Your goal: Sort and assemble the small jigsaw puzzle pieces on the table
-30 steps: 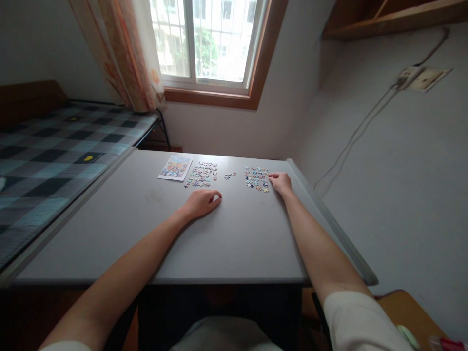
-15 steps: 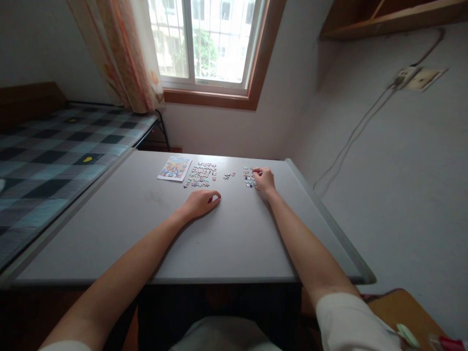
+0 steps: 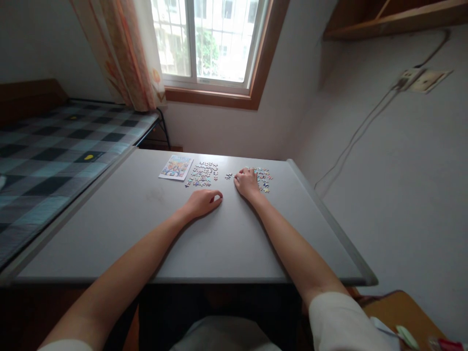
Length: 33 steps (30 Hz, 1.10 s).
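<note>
My right hand (image 3: pixel 247 183) is over the table with fingers bent and tips pinched down at the right end of a small joined strip of puzzle pieces (image 3: pixel 228 176). A puzzle piece seems to be under its fingertips, mostly hidden by them. Just right of this hand lies a loose group of puzzle pieces (image 3: pixel 265 178), partly covered by it. My left hand (image 3: pixel 203 202) rests on the tabletop, fingers curled and thumb meeting the index finger, with nothing seen in it. Beyond it spreads a larger group of puzzle pieces (image 3: pixel 204 174).
A colourful picture sheet (image 3: pixel 176 167) lies at the back left of the white table (image 3: pixel 226 248). Left of the table stands a bed with a checked cover (image 3: pixel 84 136). A wall with a hanging cable (image 3: pixel 351 139) borders the right side; a window is ahead.
My right hand has moved left from the right group of pieces to the small strip in the middle, uncovering more of that group. My left hand stays in place.
</note>
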### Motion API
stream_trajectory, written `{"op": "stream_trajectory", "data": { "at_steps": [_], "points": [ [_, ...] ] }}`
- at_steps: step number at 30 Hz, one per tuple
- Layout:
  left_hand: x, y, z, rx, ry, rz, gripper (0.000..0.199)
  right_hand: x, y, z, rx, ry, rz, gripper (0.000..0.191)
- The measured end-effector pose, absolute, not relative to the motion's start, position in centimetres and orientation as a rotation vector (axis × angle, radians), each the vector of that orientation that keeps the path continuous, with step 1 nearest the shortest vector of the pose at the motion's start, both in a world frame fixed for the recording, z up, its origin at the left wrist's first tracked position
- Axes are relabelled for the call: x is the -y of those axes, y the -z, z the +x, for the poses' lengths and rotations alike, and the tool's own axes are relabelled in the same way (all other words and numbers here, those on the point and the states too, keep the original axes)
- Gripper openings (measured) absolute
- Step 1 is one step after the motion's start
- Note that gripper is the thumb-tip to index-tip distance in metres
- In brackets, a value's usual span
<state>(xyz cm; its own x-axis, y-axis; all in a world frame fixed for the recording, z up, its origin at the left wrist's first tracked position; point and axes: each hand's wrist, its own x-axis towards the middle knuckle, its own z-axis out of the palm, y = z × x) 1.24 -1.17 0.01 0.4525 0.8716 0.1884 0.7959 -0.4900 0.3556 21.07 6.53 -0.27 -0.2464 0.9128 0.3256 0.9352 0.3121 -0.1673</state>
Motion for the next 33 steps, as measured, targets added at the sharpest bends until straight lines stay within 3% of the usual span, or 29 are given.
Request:
{"op": "stream_trajectory", "data": {
  "at_steps": [22, 33],
  "points": [
    [1.2, -0.2, 1.2, -1.488, -0.462, 2.481, 0.036, -3.3, 1.9, 21.2, 1.92, -0.471, -1.513, 0.011],
    [0.8, 0.5, 1.0, -1.514, -0.509, 2.462, 0.035, -2.0, 2.0, 19.0, 1.772, -0.998, -1.02, 0.021]
  ]
}}
